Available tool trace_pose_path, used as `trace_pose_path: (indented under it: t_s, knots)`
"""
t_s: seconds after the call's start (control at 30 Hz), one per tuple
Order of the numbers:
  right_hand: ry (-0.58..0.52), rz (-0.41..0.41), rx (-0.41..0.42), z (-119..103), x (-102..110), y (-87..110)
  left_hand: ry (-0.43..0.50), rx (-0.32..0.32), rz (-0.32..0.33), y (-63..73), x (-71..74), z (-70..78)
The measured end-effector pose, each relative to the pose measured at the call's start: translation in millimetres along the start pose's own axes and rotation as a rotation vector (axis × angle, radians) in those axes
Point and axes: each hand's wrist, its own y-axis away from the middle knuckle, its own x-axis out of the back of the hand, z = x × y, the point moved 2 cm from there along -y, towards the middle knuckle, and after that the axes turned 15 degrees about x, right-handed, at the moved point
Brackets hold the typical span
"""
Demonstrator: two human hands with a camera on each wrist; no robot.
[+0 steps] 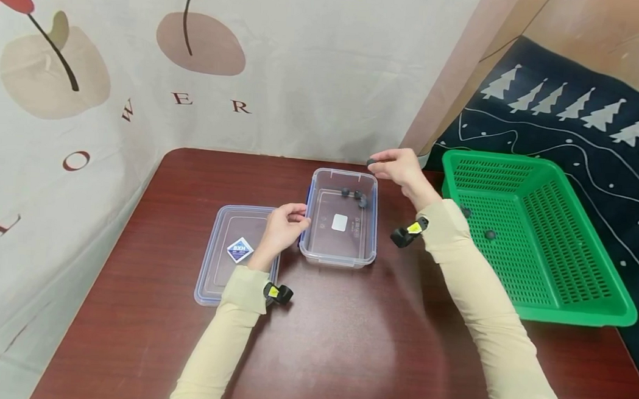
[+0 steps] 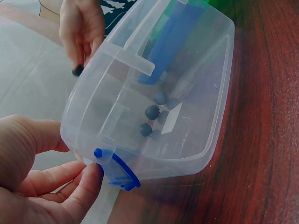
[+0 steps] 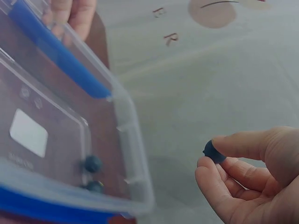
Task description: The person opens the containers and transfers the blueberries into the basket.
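Right hand (image 1: 401, 168): grasping. Thumb and fingers pinch one dark held ball (image 3: 212, 151) just beyond the rim of the clear box (image 1: 324, 245), at the box's one o'clock as the head view shows it. Left hand (image 1: 280, 230): fingers bent, touching the box at its nine o'clock side beside a blue latch (image 2: 133, 177), which is unfastened; whether they pinch or merely rest cannot be told.

Progress, as judged: partial. Three loose balls (image 2: 152, 112) lie inside the box, grouped toward its one o'clock end. The held ball is outside. Two further balls (image 1: 490, 234) are visible in the green basket (image 1: 581, 317) at three o'clock; the right sleeve (image 1: 488, 307) may hide more. The lid (image 1: 221, 279) lies off the box, at its eight o'clock, so closing appears outstanding.

Materials: the balls are rounded, blue-black and matt; the held one shows a small nub. The box is translucent plastic, rectangular with rounded corners, a white patch (image 1: 340, 223) at its base. The lid is clear, blue-edged, with a diamond-shaped label (image 1: 240, 250). The basket is moulded plastic with perforated walls and base. The table (image 1: 343, 347) is glossy, reddish-brown and wood-grained.
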Motion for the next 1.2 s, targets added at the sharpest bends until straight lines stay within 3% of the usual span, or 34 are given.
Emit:
trace_pose_path:
  t_s: [0.5, 0.83, 1.2]
  knots:
    - [-0.075, 0.113, 0.049, 8.4, 82.4, 44.0, 0.013, -0.012, -0.002, -0.4, -1.0, -1.1]
    - [-0.165, 0.211, 0.078, 28.7, 131.8, 76.7, 0.013, -0.003, -0.015, 0.0, -0.4, -0.4]
    - [-0.257, 0.262, -0.032, 73.7, 167.2, 99.4, 0.011, -0.007, -0.013, -0.8, -0.8, -0.7]
